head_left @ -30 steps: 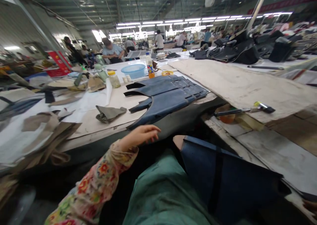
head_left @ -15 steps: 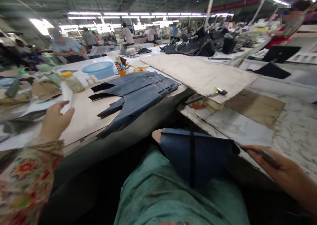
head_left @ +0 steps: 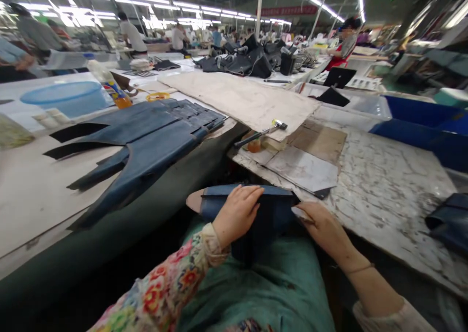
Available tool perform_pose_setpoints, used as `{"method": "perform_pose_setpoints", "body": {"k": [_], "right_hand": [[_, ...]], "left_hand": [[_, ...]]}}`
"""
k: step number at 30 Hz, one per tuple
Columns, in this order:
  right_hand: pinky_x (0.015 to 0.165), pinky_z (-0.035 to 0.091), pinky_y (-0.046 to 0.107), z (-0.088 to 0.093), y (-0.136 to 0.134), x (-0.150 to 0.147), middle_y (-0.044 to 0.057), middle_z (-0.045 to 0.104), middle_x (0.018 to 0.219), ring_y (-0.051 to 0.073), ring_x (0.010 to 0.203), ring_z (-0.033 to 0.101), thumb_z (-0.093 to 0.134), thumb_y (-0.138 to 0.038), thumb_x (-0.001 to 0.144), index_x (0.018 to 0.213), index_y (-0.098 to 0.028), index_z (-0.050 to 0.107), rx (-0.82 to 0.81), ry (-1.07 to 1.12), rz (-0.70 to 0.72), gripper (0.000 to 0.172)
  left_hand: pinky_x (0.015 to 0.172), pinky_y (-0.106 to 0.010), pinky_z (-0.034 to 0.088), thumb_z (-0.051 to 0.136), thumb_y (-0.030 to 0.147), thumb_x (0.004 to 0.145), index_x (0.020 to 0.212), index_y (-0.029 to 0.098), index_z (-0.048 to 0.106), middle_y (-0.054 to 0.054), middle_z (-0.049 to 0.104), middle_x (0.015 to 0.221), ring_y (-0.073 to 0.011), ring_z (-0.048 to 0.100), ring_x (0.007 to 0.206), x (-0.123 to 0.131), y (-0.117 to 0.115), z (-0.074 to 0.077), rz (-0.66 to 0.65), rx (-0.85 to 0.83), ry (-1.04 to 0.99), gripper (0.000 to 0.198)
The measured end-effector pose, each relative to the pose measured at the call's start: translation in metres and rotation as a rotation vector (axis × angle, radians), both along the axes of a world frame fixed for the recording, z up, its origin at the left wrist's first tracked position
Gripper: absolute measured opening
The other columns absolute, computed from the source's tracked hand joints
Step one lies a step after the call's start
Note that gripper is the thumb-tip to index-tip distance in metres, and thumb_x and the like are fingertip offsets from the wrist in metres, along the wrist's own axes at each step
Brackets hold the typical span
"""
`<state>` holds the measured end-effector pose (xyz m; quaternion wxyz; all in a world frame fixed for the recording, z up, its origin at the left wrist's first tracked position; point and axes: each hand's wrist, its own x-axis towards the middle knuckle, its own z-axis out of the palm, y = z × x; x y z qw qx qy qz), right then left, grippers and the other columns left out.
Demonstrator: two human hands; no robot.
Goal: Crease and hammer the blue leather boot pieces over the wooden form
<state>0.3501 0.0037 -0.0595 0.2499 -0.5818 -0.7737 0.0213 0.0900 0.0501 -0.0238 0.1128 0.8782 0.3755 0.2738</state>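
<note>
Hands and materials at the meeting of two benches. The blue piece (head_left: 276,217) lies across the green cloth (head_left: 281,278) over the lap, its pale tip to the left and its other end beside the right bench (head_left: 387,176); the lap presumably serves as a soft support within reach of both hands. The left hand (head_left: 239,212) rests over the upper edge, fingers nearly straight and close together, laid on the piece rather than wrapped around it, probably to keep it steady. The right hand (head_left: 323,224) is at the right end, thumb and fingers closed around a slim tool (head_left: 302,214), pale and partly hidden; whether the tool touches the piece cannot be told. To the left, the blue stack (head_left: 157,137) is stepped at its far end, likely so that single layers separate easily. The brush (head_left: 280,124) lies with its handle toward the wearer, above the amber pot (head_left: 254,146), perhaps for easy reach.

Writing: the bottle (head_left: 117,92) beside the bowl (head_left: 66,98) bears a blue, yellow and red label, too blurred to read. The red banner (head_left: 292,10) at the back is likewise illegible.
</note>
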Motion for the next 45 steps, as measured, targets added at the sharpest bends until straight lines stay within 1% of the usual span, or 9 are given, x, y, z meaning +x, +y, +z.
{"method": "perform_pose_setpoints", "body": {"k": [5, 9, 14, 18, 22, 25, 35, 39, 45], "right_hand": [[0.092, 0.052, 0.041, -0.028, -0.021, -0.005, 0.009, 0.066, 0.107, 0.022, 0.105, 0.059, 0.047, -0.029, 0.084, 0.105, -0.021, 0.062, 0.031, 0.116, -0.024, 0.027], [0.094, 0.051, 0.042, -0.036, -0.025, -0.002, 0.008, 0.066, 0.109, 0.022, 0.107, 0.059, 0.047, -0.031, 0.085, 0.108, -0.023, 0.062, 0.009, 0.198, -0.028, 0.029], [0.093, 0.052, 0.038, -0.036, -0.022, 0.002, 0.007, 0.067, 0.107, 0.019, 0.103, 0.061, 0.049, -0.034, 0.084, 0.106, -0.023, 0.061, -0.038, 0.351, -0.069, 0.027], [0.092, 0.051, 0.034, -0.011, -0.020, 0.004, 0.006, 0.067, 0.107, 0.018, 0.101, 0.062, 0.050, -0.036, 0.084, 0.106, -0.022, 0.061, -0.038, 0.410, -0.140, 0.028], [0.093, 0.049, 0.034, 0.029, -0.017, 0.009, 0.005, 0.067, 0.104, 0.018, 0.099, 0.061, 0.051, -0.036, 0.083, 0.104, -0.023, 0.062, 0.139, 0.429, -0.283, 0.027], [0.088, 0.050, 0.034, 0.041, -0.013, 0.017, 0.005, 0.067, 0.101, 0.018, 0.096, 0.062, 0.051, -0.039, 0.083, 0.102, -0.023, 0.063, 0.188, 0.411, -0.350, 0.027], [0.087, 0.050, 0.037, 0.001, -0.002, 0.014, 0.006, 0.067, 0.099, 0.020, 0.095, 0.060, 0.051, -0.033, 0.083, 0.098, -0.022, 0.062, 0.025, 0.274, -0.042, 0.021], [0.078, 0.053, 0.035, -0.012, -0.008, 0.002, 0.006, 0.066, 0.089, 0.019, 0.086, 0.060, 0.050, -0.034, 0.084, 0.091, -0.021, 0.061, -0.081, 0.263, -0.017, 0.019], [0.078, 0.053, 0.034, -0.022, -0.027, -0.006, 0.006, 0.067, 0.090, 0.019, 0.087, 0.061, 0.050, -0.016, 0.077, 0.089, -0.020, 0.062, -0.019, 0.231, 0.029, 0.017]], "left_hand": [[0.112, -0.042, 0.025, 0.037, 0.021, 0.091, 0.130, 0.021, 0.044, -0.006, 0.053, 0.133, -0.0162, 0.045, 0.123, 0.039, -0.003, -0.024, -0.078, 0.132, 0.109, 0.039], [0.112, -0.041, 0.023, 0.039, 0.021, 0.091, 0.132, 0.023, 0.042, -0.003, 0.052, 0.134, -0.0154, 0.043, 0.125, 0.042, -0.002, -0.042, -0.074, 0.219, 0.182, 0.041], [0.112, -0.039, 0.021, 0.035, 0.020, 0.092, 0.132, 0.025, 0.041, 0.000, 0.049, 0.137, -0.0152, 0.039, 0.128, 0.037, 0.000, -0.046, -0.090, 0.256, 0.187, 0.040], [0.109, -0.037, 0.025, 0.038, 0.018, 0.091, 0.121, 0.023, 0.050, -0.002, 0.056, 0.127, -0.0148, 0.045, 0.119, 0.040, -0.003, -0.037, -0.060, 0.254, 0.165, 0.033], [0.091, -0.037, 0.039, 0.043, 0.019, 0.089, 0.103, 0.021, 0.056, -0.004, 0.060, 0.106, -0.0176, 0.050, 0.100, 0.052, -0.006, -0.021, 0.040, 0.252, 0.225, 0.019], [0.084, -0.036, 0.040, 0.044, 0.020, 0.088, 0.095, 0.020, 0.055, -0.004, 0.057, 0.096, -0.0189, 0.049, 0.092, 0.062, -0.006, -0.014, 0.026, 0.234, 0.303, 0.013], [0.084, -0.034, 0.041, 0.039, 0.016, 0.089, 0.110, 0.015, 0.053, -0.006, 0.058, 0.103, -0.0200, 0.049, 0.095, 0.075, -0.005, -0.014, -0.046, 0.164, 0.354, 0.025], [0.087, -0.034, 0.041, 0.038, 0.015, 0.089, 0.115, 0.015, 0.051, -0.007, 0.059, 0.107, -0.0197, 0.050, 0.099, 0.075, -0.005, -0.014, -0.064, 0.149, 0.361, 0.029], [0.084, -0.033, 0.041, 0.041, 0.019, 0.089, 0.117, 0.015, 0.050, -0.005, 0.058, 0.102, -0.0193, 0.050, 0.096, 0.076, -0.008, -0.022, -0.094, 0.164, 0.398, 0.029]]}}
